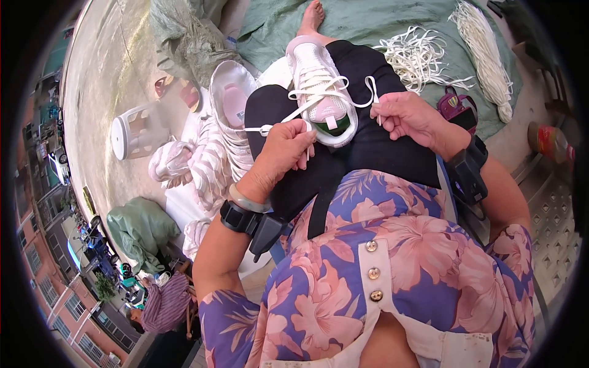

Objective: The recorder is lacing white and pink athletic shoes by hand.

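A white sneaker (319, 92) lies on the person's black-clad lap, toe pointing away, right between the two hands and a little beyond them. The left hand (285, 150) is closed around one end of the white shoelace (307, 101), fingers pinched on it just at the near left side of the shoe, with the lace running taut from the fist up to the eyelets. The right hand (411, 116) is pinched shut on the other lace end, held up just to the right of the shoe's heel opening. Both wrists carry black strapped devices, and the left also wears a pale bangle (245, 199). Left of the left hand sits a stack of more white sneakers (230, 116) on a white sheet, and further left a white plastic basket (138, 132) lies tipped on the concrete. Beyond the right hand, loose bundles of white laces (423, 58) rest on a green cloth (368, 21).
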{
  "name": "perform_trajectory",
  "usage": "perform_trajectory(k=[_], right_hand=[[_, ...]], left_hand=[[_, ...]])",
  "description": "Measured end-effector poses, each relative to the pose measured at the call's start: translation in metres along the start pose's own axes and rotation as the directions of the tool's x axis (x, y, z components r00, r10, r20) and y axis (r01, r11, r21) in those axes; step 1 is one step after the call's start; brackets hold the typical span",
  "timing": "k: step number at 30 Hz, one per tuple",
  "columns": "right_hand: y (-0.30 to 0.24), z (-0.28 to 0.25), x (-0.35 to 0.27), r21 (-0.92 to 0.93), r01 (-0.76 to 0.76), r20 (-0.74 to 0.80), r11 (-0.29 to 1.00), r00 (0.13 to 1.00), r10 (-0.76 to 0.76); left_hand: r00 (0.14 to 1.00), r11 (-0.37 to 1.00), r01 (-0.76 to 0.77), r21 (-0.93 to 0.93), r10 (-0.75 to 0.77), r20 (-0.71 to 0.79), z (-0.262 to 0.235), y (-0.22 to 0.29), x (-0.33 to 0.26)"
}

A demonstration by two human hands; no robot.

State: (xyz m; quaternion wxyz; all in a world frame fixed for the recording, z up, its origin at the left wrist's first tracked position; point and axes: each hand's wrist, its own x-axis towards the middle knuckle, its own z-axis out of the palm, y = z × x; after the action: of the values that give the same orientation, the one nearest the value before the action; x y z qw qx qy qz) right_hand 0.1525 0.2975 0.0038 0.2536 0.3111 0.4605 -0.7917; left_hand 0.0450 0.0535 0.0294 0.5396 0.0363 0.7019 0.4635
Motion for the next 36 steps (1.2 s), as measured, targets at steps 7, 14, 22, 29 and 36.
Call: perform_trajectory(k=[7,14,22,29,36], right_hand=[[-0.026,-0.009,0.011,0.142,0.36,-0.163,0.922,0.927,-0.337],[-0.008,-0.036,0.017,0.275,0.458,-0.268,0.845,0.881,-0.39],[0.004,0.013,0.033,0.092,0.151,-0.102,0.984,0.985,-0.141],[0.007,0.023,0.048,0.03,0.268,-0.163,0.963,0.952,-0.26],[0.01,0.027,0.051,-0.013,0.331,-0.171,0.944,0.929,-0.328]], left_hand=[[0.981,0.946,-0.179,0.269,0.191,-0.017,0.035,0.022,0.032],[0.911,0.917,-0.349,0.195,0.38,-0.158,0.03,0.011,0.042],[0.931,0.956,-0.259,0.141,0.285,-0.226,-0.003,0.027,0.009],[0.502,0.755,-0.631,0.179,0.573,-0.648,-0.06,0.055,-0.019],[0.807,0.915,-0.389,-0.112,0.279,-0.52,-0.029,-0.001,-0.015]])
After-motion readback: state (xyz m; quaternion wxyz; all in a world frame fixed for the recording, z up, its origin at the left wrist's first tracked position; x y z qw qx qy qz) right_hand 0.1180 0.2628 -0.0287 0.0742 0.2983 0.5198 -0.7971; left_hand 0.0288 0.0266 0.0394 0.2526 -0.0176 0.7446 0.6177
